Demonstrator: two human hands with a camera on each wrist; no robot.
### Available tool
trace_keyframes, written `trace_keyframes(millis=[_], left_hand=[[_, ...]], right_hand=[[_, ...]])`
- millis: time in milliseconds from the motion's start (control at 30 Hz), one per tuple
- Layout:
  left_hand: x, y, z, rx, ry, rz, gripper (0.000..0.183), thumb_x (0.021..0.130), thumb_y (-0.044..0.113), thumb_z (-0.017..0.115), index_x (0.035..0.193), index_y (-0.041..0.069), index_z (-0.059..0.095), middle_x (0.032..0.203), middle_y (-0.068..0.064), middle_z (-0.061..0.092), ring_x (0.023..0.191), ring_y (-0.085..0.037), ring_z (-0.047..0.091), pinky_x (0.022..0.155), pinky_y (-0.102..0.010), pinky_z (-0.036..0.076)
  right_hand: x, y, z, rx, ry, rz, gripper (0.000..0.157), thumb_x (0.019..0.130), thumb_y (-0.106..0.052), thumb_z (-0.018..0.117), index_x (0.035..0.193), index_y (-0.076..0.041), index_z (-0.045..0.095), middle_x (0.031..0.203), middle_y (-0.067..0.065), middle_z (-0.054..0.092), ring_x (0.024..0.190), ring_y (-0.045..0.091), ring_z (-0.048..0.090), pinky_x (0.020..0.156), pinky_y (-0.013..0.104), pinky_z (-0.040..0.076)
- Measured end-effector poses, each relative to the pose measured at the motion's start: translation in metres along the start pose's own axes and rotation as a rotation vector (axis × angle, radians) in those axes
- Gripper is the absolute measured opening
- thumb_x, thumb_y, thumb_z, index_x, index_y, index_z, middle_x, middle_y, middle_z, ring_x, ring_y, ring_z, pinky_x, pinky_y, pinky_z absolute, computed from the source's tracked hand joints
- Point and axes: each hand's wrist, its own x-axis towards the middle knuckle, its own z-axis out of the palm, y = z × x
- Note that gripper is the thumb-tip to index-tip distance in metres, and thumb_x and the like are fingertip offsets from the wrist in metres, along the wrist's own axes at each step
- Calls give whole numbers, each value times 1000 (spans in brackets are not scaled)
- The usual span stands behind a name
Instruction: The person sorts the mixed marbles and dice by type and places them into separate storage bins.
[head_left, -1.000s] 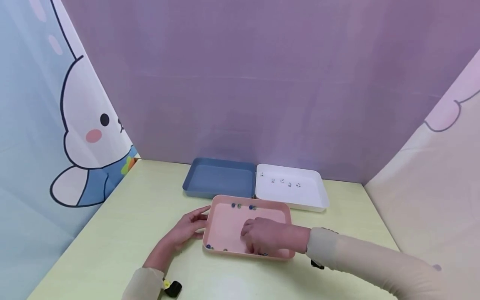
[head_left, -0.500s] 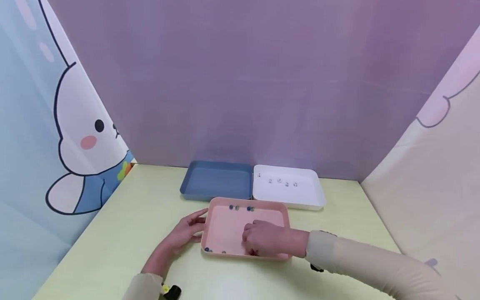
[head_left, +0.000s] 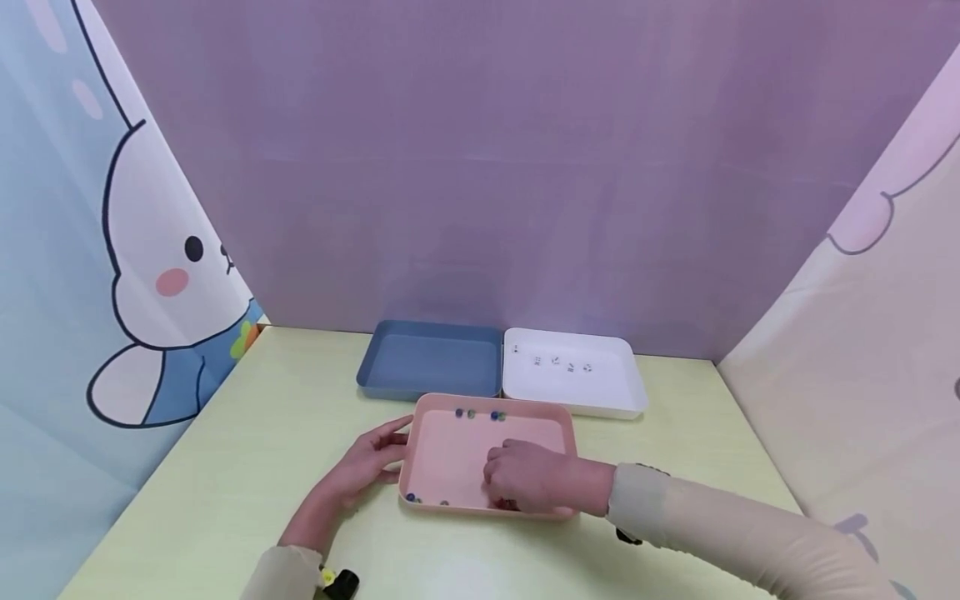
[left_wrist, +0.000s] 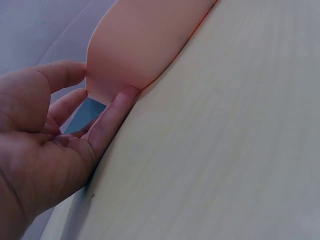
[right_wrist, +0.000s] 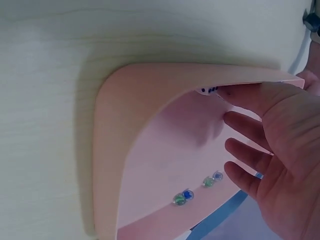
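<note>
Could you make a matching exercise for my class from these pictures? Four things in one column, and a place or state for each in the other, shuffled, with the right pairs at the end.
Things
1. blue tray
2. white tray
3. left hand
4. right hand

Places and states, as the head view shows left and right
A. has small dice lying in it
B. reaches down inside the pink tray
C. stands directly left of the white tray
D. touches the outer wall at the pink tray's left end

Right pairs: 1-C, 2-A, 3-D, 4-B
</note>
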Motion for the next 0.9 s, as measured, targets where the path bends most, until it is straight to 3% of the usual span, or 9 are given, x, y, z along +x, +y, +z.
trace_keyframes(millis=[467,600,733,900], left_hand=[[0,2,0,8,11,-9,60,97,11,59,152,11,34,131,-24,49,111,-29,57,80,-43,55],[0,2,1,4,28,-17,59,97,10,59,151,12,35,131,-23,49,111,-29,57,80,-44,55],[0,2,1,3,40,-20,59,97,9,59,151,12,36,130,-23,49,110,-29,57,80,-44,55],[0,2,1,2,41,-26,58,97,10,59,151,14,37,131,-21,49,110,-29,58,80,-44,55]], right_hand=[[5,0,7,-31,61,53,25,79,-14,74,69,-31,60,74,-16,54,71,8,41,63,24,34],[5,-1,6,-45,93,73,13,87,-26,69,76,-26,63,95,-9,63,97,14,55,82,29,44],[3,0,2,-14,81,111,20,94,-41,62,90,-23,70,129,0,59,132,30,43,108,45,33],[1,4,-2,91,72,146,24,92,-42,65,72,-29,68,141,4,50,138,34,33,111,52,26]])
